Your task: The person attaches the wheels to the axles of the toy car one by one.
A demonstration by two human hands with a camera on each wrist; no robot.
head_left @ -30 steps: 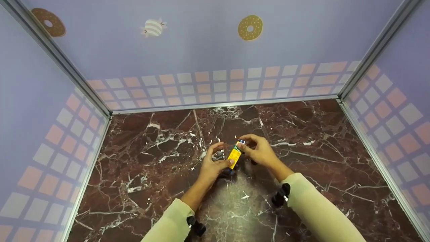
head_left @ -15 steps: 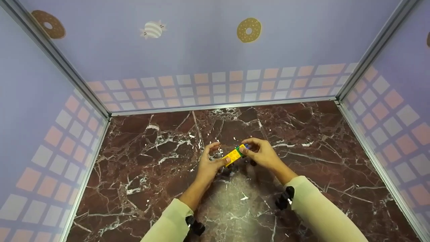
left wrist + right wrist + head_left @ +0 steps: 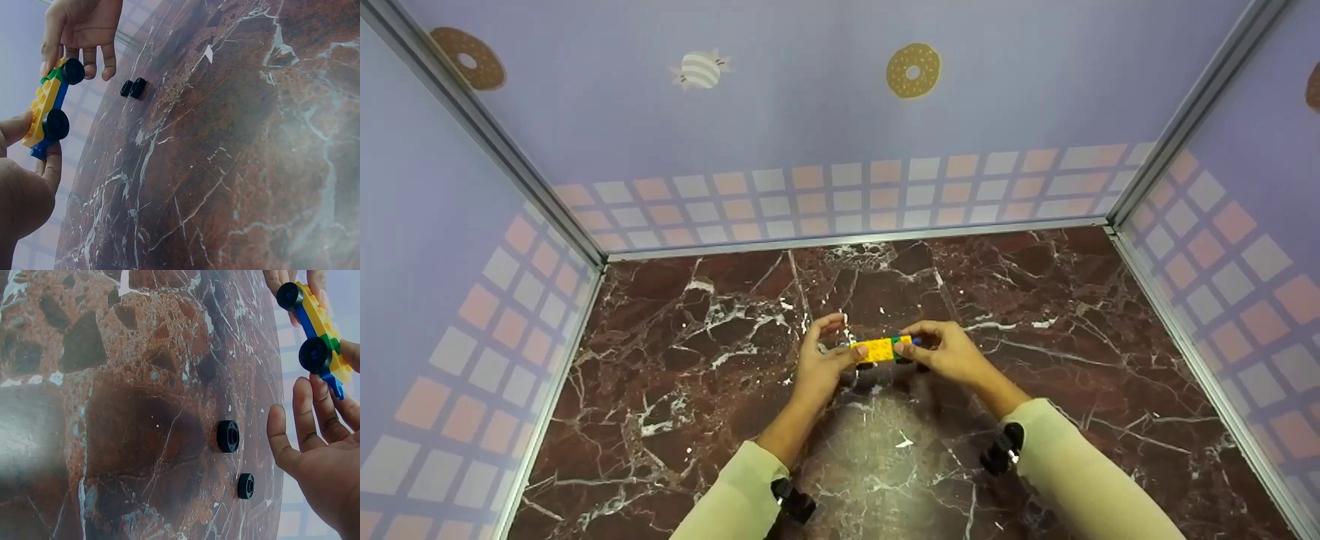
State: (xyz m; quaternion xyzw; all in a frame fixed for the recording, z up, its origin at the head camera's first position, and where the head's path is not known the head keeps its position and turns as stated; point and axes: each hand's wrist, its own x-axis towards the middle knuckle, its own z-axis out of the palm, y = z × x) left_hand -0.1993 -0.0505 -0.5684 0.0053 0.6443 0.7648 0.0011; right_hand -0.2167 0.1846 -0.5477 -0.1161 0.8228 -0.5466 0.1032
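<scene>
brick car (image 3: 882, 349) turned level since earlier | pinched between left grip (image 3: 819, 358) | right grip (image 3: 946, 351)

We are looking into a staged recording booth rather than a lived-in room; a dark red marble floor (image 3: 675, 390) lies under the hands; beyond them, lilac panels (image 3: 810, 112) printed with doughnuts (image 3: 913, 70) meet in metal corner rails (image 3: 1185, 120).

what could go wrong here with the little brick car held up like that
The toy car is pinched only at its ends, by the left hand and the right hand, above the marble table; a slip could drop it and perhaps knock bricks or its two mounted wheels apart. Two loose wheels lie under the hands; a lowered hand might set them rolling.
</scene>
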